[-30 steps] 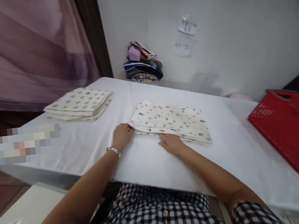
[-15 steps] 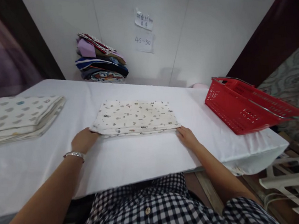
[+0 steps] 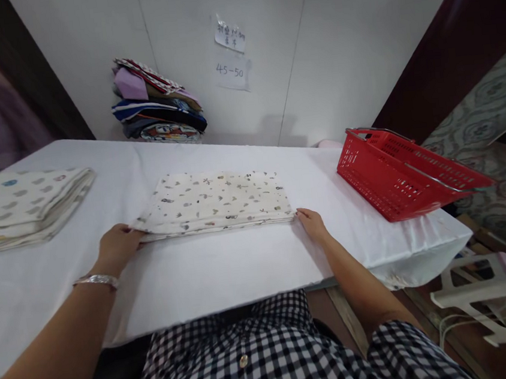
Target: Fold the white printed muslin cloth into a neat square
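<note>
While it lies flat on the white table (image 3: pixel 225 271), the folded printed cloth (image 3: pixel 215 200) stretches between the two hands, which sit well apart at its near corners. At the near left corner the left hand (image 3: pixel 117 247) has its fingers curled onto the edge of the cloth, seemingly pinching it, a silver bracelet (image 3: pixel 96 281) on the wrist behind. At the near right corner the right hand (image 3: pixel 311 224) touches the edge with its fingertips; whether it grips the cloth cannot be told. Beyond the left hand and further out to its side rests a second folded cloth (image 3: pixel 19 205) with larger spots. Past the right hand, out to its side, a red basket (image 3: pixel 402 174) stands tilted on the table's end. Ahead of both hands, against the wall, is a stack of coloured fabrics (image 3: pixel 156 103), with two paper notes (image 3: pixel 230 56) stuck on the wall beside it.
</note>
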